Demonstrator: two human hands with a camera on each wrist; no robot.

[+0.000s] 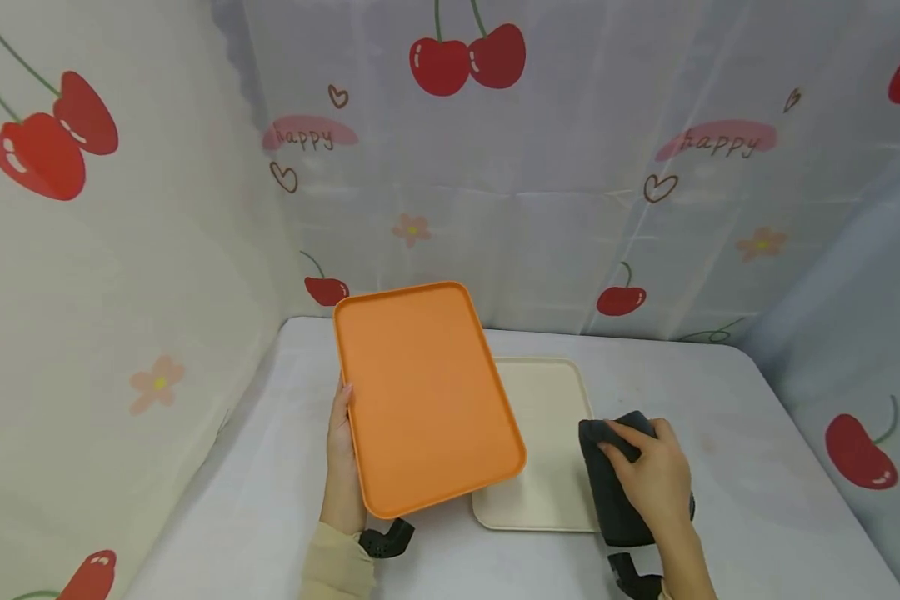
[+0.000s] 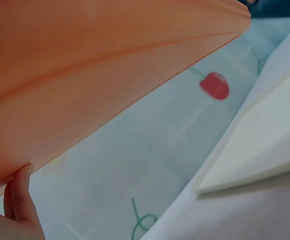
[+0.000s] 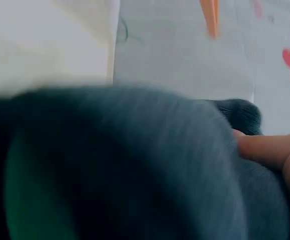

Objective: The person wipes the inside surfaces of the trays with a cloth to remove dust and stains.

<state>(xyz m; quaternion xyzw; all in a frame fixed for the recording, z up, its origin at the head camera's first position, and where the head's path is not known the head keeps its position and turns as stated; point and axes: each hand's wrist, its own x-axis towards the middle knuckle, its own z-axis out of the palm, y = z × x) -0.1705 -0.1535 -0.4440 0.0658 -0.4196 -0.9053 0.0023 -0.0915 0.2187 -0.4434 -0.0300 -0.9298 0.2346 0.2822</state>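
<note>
In the head view my left hand (image 1: 342, 467) grips the left edge of an orange tray (image 1: 427, 400), which is held tilted above the table with its inner face showing. The left wrist view shows the tray's underside (image 2: 109, 65) and my fingers (image 2: 22, 195) on its rim. My right hand (image 1: 652, 471) pinches a dark grey cloth (image 1: 615, 500) by its upper part. That cloth hangs just right of a cream tray (image 1: 551, 417) and covers part of its right edge. Up close in the right wrist view, the cloth (image 3: 185, 140) is blurred, with my thumb or finger on it.
The cream tray lies flat on a white-covered table (image 1: 750, 467), partly behind the orange tray. A pale curtain (image 1: 540, 225) with printed cherries stands behind the table and at both sides. Black wrist mounts (image 1: 386, 540) sit at both wrists.
</note>
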